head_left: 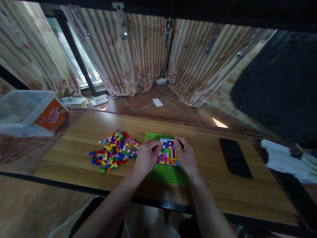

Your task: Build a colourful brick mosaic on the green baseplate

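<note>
A green studded baseplate (168,177) lies on the wooden table. Rows of small coloured building bricks (168,154) cover its upper middle, with a pale edge around them. At the left side of these rows, my left hand (146,155) has thumb and forefinger pinched together; whatever is between them is too small to make out. My right hand (185,154) rests along the right side of the rows, fingers curled at the upper right corner and thumb against the bricks. Its fingertips are partly hidden. Left of the baseplate spreads a loose pile of mixed coloured bricks (119,148).
On the table's right part lies a black phone (235,158). A clear plastic box (27,114) with an orange label stands beyond the left end. White papers (284,157) are at the far right. Striped curtains (146,56) hang behind the table (81,142).
</note>
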`<state>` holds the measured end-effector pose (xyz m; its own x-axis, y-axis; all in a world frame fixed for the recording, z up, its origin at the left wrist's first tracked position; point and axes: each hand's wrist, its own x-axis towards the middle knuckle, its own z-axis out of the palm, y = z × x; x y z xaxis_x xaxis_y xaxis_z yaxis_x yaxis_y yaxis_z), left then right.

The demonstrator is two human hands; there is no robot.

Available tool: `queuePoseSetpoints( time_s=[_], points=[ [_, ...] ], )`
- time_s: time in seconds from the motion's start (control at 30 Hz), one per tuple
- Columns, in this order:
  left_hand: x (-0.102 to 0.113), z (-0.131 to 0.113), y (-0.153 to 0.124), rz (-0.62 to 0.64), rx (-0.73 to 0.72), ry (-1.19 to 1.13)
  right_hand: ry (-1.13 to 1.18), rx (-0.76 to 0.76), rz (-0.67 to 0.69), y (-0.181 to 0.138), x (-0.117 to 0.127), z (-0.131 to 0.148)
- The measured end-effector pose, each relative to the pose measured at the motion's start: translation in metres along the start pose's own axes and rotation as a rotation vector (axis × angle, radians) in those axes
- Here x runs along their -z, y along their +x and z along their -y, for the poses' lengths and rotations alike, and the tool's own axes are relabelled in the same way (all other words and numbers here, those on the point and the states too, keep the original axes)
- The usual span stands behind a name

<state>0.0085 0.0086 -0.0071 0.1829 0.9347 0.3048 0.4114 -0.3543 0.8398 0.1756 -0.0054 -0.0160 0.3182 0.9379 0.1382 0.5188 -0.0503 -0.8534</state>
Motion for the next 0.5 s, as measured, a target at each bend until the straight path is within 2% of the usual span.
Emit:
queuePoseSetpoints(
  time_s=[0.3,0.5],
  points=[
    [-0.0049,-0.0045,-0.0026,-0.039,0.069,0.136,-0.023,0.022,0.0,-0.0003,-0.0006,-0.0009],
    [-0.0029,-0.0038,-0.0029,-0.032,0.107,0.061,-0.028,0.025,0.009,-0.0002,-0.0012,-0.0027]
  ],
)
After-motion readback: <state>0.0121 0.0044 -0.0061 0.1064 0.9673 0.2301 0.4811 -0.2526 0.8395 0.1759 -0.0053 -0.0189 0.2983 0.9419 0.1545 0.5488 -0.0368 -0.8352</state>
